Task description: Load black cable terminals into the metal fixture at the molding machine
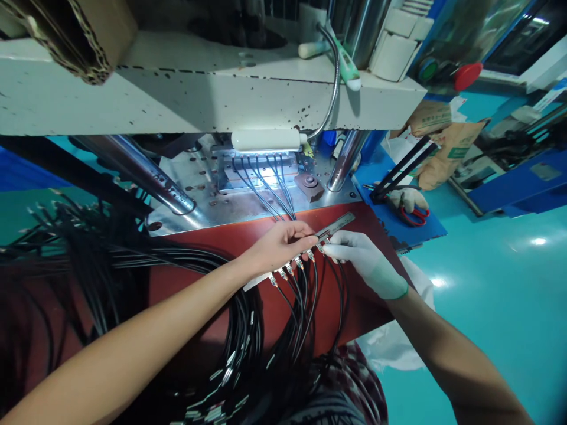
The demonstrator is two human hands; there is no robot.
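My bare left hand (287,245) grips a long metal strip (340,223) from above, thumb on its near face. Several black cables (315,283) hang from the strip, their metal connectors (298,261) set in a row along its near edge. My right hand (361,257), in a white glove, pinches a cable connector (321,248) near the strip's right part. Whether that connector is fully seated I cannot tell. Beneath both hands lies a red-brown work surface (354,307), with a bundle of black cables (241,319) to the left.
Behind the strip, a metal fixture (261,172) holds several cables under a white lamp (268,140), between steel posts (348,160). A chipped white machine beam (177,100) spans above. Red-handled scissors (414,217) and a glove (410,198) lie at right on a blue surface (425,236).
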